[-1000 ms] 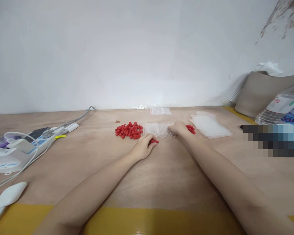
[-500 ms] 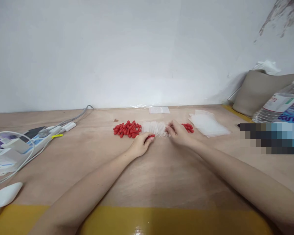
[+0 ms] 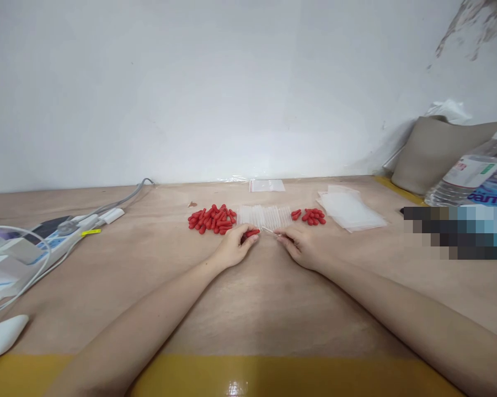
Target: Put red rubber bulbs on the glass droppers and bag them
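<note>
My left hand (image 3: 234, 246) pinches a small red cap (image 3: 251, 233) just in front of a row of clear thin tubes (image 3: 265, 215) lying on the wooden table. Close beside it, my right hand (image 3: 300, 246) holds one clear tube (image 3: 270, 231) by its end, its tip pointing at the red cap. A larger heap of red caps (image 3: 210, 218) lies left of the tubes. To the right of the tubes sits a smaller heap of red caps (image 3: 310, 215).
A stack of clear zip bags (image 3: 349, 209) lies to the right, one more zip bag (image 3: 267, 185) by the wall. A power strip with cables (image 3: 45, 242) and a white mouse (image 3: 2, 336) are at left. A water bottle (image 3: 471, 171) and a beige bag (image 3: 434, 151) stand far right.
My right hand drew back from the tube row toward me with one clear tube. My left hand lifted a red cap and brought it close to that tube.
</note>
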Action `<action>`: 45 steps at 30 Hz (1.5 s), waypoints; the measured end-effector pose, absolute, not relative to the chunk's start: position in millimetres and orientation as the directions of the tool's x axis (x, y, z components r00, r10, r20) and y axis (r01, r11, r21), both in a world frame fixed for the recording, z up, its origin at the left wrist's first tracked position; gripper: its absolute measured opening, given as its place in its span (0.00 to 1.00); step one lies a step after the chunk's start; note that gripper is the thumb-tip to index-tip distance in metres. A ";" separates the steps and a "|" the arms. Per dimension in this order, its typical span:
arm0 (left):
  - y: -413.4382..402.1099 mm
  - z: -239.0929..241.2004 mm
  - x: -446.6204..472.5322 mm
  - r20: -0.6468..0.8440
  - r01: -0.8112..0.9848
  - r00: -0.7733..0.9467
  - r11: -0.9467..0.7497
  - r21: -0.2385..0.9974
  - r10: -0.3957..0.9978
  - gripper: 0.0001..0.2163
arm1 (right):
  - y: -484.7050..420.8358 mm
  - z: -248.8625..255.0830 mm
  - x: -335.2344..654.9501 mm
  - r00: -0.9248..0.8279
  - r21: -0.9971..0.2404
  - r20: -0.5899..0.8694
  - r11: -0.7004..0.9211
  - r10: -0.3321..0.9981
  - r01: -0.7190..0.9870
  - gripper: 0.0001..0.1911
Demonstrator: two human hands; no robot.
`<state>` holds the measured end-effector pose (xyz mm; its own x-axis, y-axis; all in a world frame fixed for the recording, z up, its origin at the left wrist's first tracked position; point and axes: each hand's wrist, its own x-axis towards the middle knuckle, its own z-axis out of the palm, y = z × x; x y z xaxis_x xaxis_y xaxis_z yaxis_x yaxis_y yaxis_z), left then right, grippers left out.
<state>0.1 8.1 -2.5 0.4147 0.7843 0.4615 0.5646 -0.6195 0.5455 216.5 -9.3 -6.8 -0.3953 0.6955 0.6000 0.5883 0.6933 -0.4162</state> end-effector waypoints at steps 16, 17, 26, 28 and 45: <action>8.5 -2.5 -0.8 0.423 0.461 0.427 -0.595 0.658 0.799 0.10 | -13.4 2.9 216.1 -0.476 -0.421 0.542 0.714 0.693 0.560 0.12; 8.5 -2.6 -0.8 0.415 0.448 0.432 -0.590 0.672 0.801 0.10 | -12.9 2.3 216.4 -0.477 -0.407 0.550 0.718 0.686 0.565 0.12; 4.4 1.5 1.3 0.390 0.400 0.445 -0.568 0.719 0.807 0.09 | -7.6 -1.0 218.5 -0.507 -0.401 0.552 0.744 0.662 0.534 0.11; 4.2 1.5 1.2 0.388 0.399 0.445 -0.567 0.720 0.807 0.09 | -6.2 -0.9 218.6 -0.514 -0.408 0.533 0.737 0.672 0.539 0.11; 1.6 5.1 0.9 0.367 0.475 0.550 -0.642 0.601 0.750 0.08 | 9.8 -7.5 228.9 -0.619 -0.216 0.533 0.800 0.577 0.560 0.11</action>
<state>0.9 1.6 5.1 0.5501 0.7502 0.3668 0.4755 -0.6425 0.6010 228.9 9.8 -7.5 -0.6188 0.5774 0.5326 0.5601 0.7997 -0.2162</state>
